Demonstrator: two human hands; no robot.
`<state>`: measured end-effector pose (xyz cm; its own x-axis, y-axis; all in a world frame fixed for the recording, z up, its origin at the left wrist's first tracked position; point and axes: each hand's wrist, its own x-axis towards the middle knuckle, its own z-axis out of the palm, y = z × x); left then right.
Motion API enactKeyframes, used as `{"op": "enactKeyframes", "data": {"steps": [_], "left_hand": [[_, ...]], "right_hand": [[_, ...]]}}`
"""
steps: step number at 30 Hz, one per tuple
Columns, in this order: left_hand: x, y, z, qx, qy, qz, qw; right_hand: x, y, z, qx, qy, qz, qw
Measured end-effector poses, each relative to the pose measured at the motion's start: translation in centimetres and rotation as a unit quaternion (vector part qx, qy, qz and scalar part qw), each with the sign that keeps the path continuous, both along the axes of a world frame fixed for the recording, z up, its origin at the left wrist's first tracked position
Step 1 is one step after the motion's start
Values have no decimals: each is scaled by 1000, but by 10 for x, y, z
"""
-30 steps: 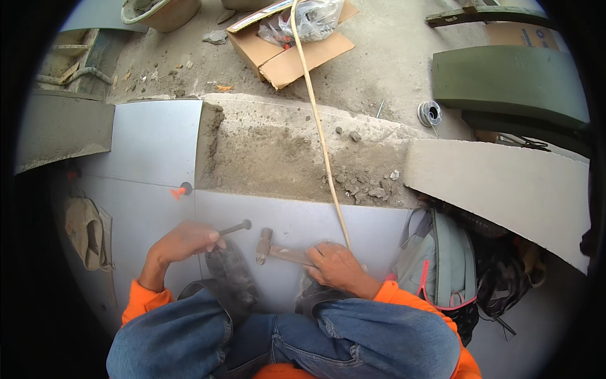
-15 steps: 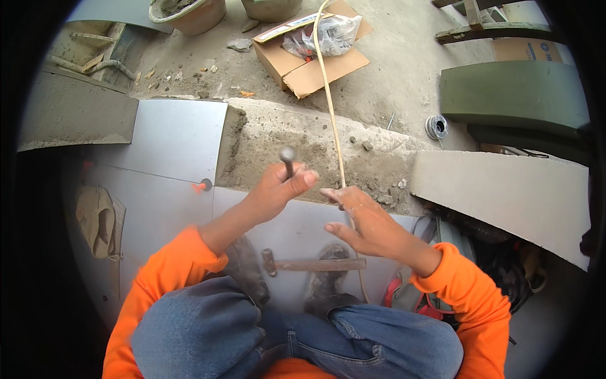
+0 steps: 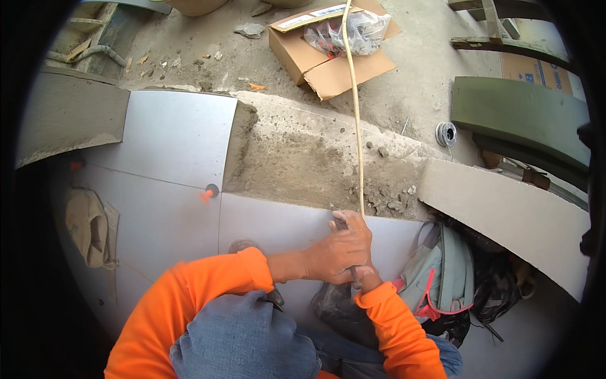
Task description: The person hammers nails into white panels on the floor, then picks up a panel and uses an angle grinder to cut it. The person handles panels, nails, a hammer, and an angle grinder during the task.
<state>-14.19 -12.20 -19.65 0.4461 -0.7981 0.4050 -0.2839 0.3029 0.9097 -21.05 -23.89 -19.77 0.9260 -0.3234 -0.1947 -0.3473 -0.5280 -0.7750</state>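
Note:
My left hand (image 3: pixel 334 256) reaches across to the right, its fingers curled round a dark metal rod (image 3: pixel 357 275). The rod slants past both hands, its lower end showing over the right wrist. Against it, my right hand (image 3: pixel 358 228) is partly covered by the left one, with its fingers bent at the rod's upper part. Both hands are above the smooth grey panels (image 3: pixel 271 218), close to the rough mortar strip (image 3: pixel 297 158).
A pale cable (image 3: pixel 355 95) runs from the open cardboard box (image 3: pixel 297 57) toward my hands. A grey-green backpack (image 3: pixel 449 268) lies at the right beside a pale slab (image 3: pixel 505 215). A wire spool (image 3: pixel 445 134), an orange clip (image 3: pixel 206 196) and a tan bag (image 3: pixel 88 227) lie around.
My left hand has moved right and down with the metal rod, meeting my right hand, whose fingers have closed. The hammer seen over my feet is no longer visible. The view has shifted.

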Motion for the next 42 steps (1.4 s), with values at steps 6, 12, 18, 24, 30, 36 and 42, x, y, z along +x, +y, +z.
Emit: {"op": "enactKeyframes", "data": {"steps": [6, 12, 18, 24, 30, 36, 42], "left_hand": [[-2, -4, 7, 4, 43, 77, 996], [13, 7, 1, 32, 47, 75, 996], [26, 5, 11, 36, 87, 96, 991], [31, 11, 2, 125, 49, 154, 979], [31, -5, 11, 46, 114, 184, 975], [39, 29, 4, 78, 24, 229, 970], [26, 2, 8, 68, 56, 111, 990]], "right_hand": [[4, 20, 10, 33, 44, -112, 992], [12, 37, -1, 86, 35, -105, 990], [13, 29, -12, 198, 37, -36, 979], [2, 20, -18, 194, 52, -37, 979], [10, 27, -16, 203, 85, -43, 974], [19, 55, -30, 253, 59, -57, 964], [31, 40, 1, 239, 100, -86, 962]]}}
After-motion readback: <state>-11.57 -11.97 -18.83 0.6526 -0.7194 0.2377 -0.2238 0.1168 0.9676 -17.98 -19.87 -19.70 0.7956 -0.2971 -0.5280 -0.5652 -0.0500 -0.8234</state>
